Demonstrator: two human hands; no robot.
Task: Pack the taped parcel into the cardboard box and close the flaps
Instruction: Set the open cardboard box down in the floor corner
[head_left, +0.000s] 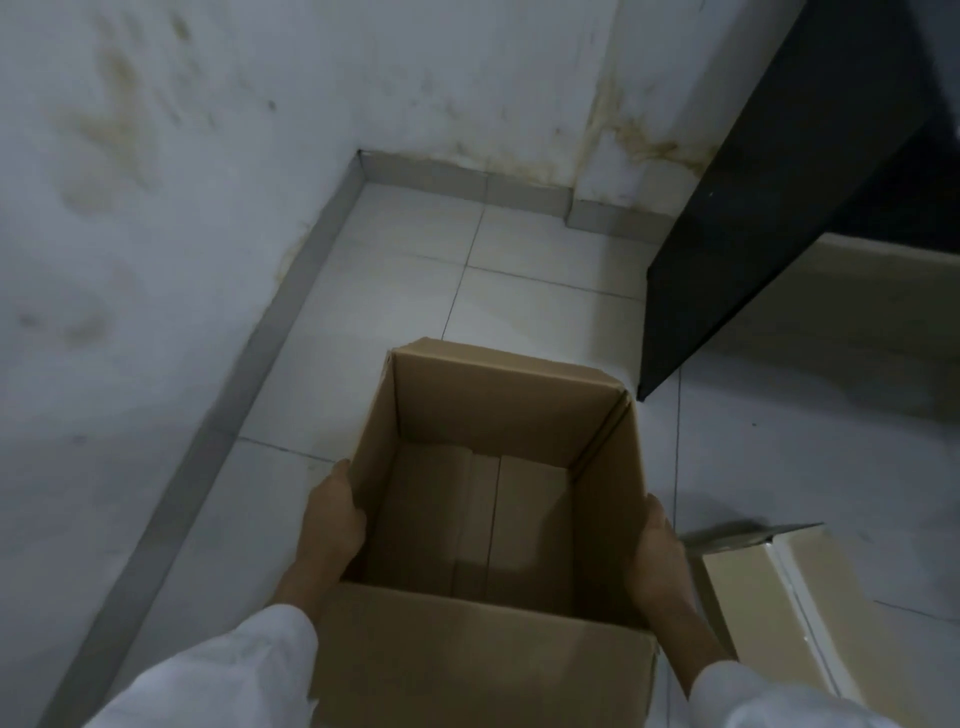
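Note:
An open brown cardboard box (498, 405) fills the lower middle of the head view, its flaps standing up and its taped bottom seam showing inside. Nothing lies in it. My left hand (332, 525) grips its left wall and my right hand (657, 558) presses on its right wall, so the box is held between them. At the lower right lies a beige parcel (748, 587) with a pale strip of tape along it, partly cut off by the frame's edge and touching neither hand.
White floor tiles (540, 291) spread beyond the box. A stained white wall (156, 208) with a grey skirting runs along the left and back. A dark panel (779, 208) leans at the upper right, with another beige board (852, 301) behind it.

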